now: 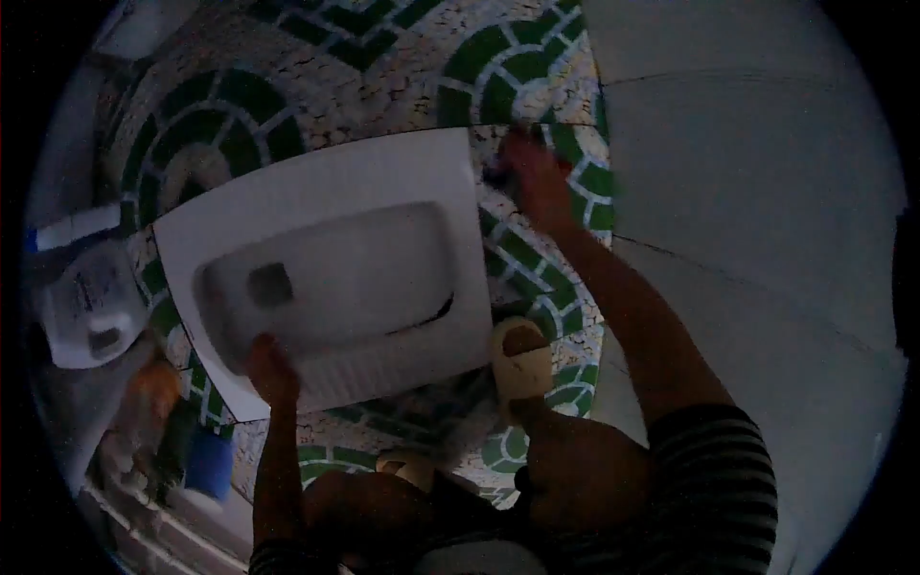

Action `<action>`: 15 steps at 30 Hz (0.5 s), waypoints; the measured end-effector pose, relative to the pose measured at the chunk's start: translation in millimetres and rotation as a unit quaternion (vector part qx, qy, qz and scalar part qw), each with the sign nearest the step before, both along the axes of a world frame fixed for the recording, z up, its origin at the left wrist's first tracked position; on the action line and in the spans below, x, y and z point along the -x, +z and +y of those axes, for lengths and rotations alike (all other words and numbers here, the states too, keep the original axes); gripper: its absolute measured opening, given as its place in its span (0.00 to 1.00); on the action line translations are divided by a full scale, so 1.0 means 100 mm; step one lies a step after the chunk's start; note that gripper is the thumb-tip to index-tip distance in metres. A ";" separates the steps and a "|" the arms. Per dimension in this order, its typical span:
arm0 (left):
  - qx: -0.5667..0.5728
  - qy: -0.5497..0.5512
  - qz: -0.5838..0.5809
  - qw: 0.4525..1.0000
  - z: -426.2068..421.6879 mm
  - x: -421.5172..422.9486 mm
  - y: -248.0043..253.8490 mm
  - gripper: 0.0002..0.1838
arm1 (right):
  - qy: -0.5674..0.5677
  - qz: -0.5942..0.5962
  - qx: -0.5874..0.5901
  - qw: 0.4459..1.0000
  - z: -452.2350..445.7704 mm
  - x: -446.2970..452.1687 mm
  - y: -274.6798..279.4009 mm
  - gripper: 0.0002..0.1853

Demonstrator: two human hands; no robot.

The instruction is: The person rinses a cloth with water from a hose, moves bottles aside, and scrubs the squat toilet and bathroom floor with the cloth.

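Note:
A white squat toilet [326,168] is set in the patterned floor, with a square dark drain hole toward its left end. Over its near left rim is my left hand [273,372]; its fingers are dim and blurred, and no object shows in it. My right hand [539,187] is on the tiles just beyond the toilet's far right corner. Its fingers are curled and smeared, around something dark and reddish that I cannot make out. Below that arm, a cream slipper [522,374] is on my foot beside the toilet's right edge.
Green and pebble-patterned tiles [374,86] surround the toilet. Along the left stand a white plastic jug [91,307], a white container with a blue end [81,228], an orange-brown item [153,385] and a blue container [207,465]. A pale tiled wall [728,192] rises at right.

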State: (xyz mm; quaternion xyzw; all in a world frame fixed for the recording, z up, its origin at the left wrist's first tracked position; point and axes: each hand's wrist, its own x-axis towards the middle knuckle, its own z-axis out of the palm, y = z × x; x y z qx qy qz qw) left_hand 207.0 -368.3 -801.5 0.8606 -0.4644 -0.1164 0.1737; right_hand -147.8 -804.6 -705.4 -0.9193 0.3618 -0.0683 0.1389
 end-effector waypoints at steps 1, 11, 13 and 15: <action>-0.017 -0.008 -0.023 1.000 -0.03 0.02 0.02 0.11 | -0.032 -0.039 0.036 0.998 -0.33 0.04 -0.10 0.28; -0.060 -0.042 -0.026 0.997 0.03 -0.05 -0.02 0.10 | -0.298 0.229 -0.041 0.926 1.57 1.86 -0.19 0.39; -0.055 -0.038 -0.017 0.998 0.12 -0.07 -0.13 0.10 | -0.327 0.251 -0.079 0.908 2.22 2.10 -0.08 0.36; -0.033 -0.046 -0.037 0.998 0.04 -0.01 -0.03 0.10 | -0.365 0.256 -0.163 0.880 2.60 2.25 0.09 0.32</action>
